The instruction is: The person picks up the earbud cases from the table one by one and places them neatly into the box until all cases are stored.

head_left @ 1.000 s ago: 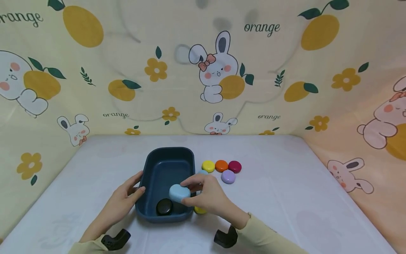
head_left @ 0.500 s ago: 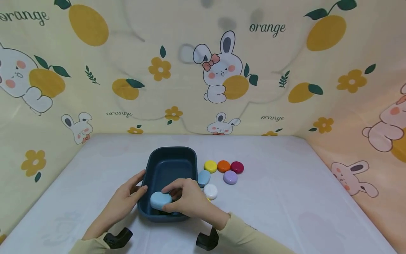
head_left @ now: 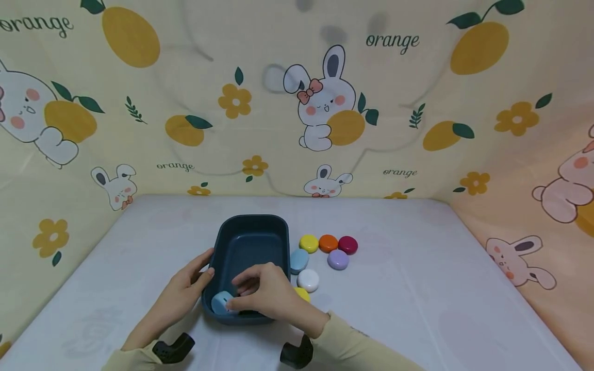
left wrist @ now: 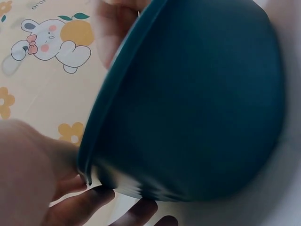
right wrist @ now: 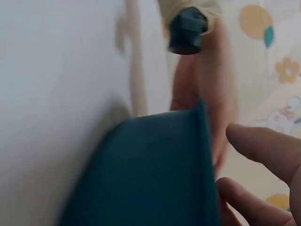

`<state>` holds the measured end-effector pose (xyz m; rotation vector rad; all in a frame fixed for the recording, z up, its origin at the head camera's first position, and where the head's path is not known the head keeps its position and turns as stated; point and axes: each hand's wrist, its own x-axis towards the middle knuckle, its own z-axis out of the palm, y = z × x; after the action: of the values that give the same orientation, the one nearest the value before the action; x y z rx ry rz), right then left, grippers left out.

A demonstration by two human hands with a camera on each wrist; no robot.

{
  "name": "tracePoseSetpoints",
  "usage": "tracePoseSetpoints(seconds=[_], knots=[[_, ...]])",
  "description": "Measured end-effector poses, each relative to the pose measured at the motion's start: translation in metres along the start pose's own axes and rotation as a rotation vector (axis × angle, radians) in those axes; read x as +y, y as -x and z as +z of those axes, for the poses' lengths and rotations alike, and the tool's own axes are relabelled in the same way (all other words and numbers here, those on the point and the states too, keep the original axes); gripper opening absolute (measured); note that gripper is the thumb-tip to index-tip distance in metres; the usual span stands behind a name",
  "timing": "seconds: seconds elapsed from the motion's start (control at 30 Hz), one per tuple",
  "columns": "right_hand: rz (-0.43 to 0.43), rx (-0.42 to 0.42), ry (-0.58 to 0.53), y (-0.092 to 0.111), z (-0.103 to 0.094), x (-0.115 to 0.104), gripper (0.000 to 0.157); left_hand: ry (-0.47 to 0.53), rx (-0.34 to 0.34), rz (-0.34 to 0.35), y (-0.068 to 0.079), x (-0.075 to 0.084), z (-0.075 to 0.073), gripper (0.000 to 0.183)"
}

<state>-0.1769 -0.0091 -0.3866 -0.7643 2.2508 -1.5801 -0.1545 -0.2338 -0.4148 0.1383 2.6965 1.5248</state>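
Note:
My left hand (head_left: 187, 283) holds the near-left side of a dark blue rectangular tub (head_left: 252, 219), its thumb at the rim and its fingertips against the outer wall in the left wrist view. Inside the tub's near-left corner leans a light blue rounded disc (head_left: 220, 303), tilted, with small dark marks on the face that shows. My right hand (head_left: 274, 293) reaches over the tub's near right side, the thumb tip at the disc and the other fingers apart from it. In the right wrist view nothing shows between thumb and fingers. A black disc in the tub is mostly hidden behind my right hand.
Right of the tub lie yellow (head_left: 309, 243), orange (head_left: 328, 243), dark red (head_left: 348, 245), purple (head_left: 337, 259), light blue (head_left: 299, 260) and white (head_left: 308, 280) discs. Another yellow disc (head_left: 302, 294) is partly hidden by my right hand. A patterned cloth (head_left: 278, 129) hangs behind the table.
My right hand has carried the light blue disc leftward and down into the tub's near-left corner, where it has tipped and the fingers have parted from it. My left hand stays at the tub.

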Motion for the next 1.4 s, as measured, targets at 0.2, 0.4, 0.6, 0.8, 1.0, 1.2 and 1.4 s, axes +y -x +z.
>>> tracePoseSetpoints(seconds=[0.2, 0.4, 0.6, 0.8, 1.0, 1.2, 1.4], knots=[[0.012, 0.114, -0.039, 0.004, -0.015, -0.006, 0.019, -0.006, -0.002, -0.009, -0.001, 0.002, 0.0, 0.057], [0.032, 0.225, -0.012, 0.008, -0.038, -0.007, 0.014, -0.024, 0.005, -0.012, -0.001, 0.002, 0.0, 0.057], [0.055, 0.317, -0.024, 0.013, -0.063, -0.004, 0.014, -0.031, 0.003, -0.022, 0.0, 0.003, -0.001, 0.058], [0.085, 0.398, -0.022, 0.019, -0.078, 0.002, 0.016, -0.039, -0.001, -0.035, 0.0, 0.005, -0.002, 0.059], [0.106, 0.416, 0.055, 0.03, -0.085, 0.013, 0.015, -0.036, -0.007, -0.039, 0.001, 0.005, -0.002, 0.059], [0.135, 0.343, 0.086, 0.051, -0.089, 0.031, 0.021, -0.047, -0.007, -0.051, 0.005, 0.005, -0.002, 0.06], [0.082, 0.234, 0.101, 0.068, -0.09, 0.042, 0.029, -0.057, 0.005, -0.03, 0.001, 0.007, 0.0, 0.06]])
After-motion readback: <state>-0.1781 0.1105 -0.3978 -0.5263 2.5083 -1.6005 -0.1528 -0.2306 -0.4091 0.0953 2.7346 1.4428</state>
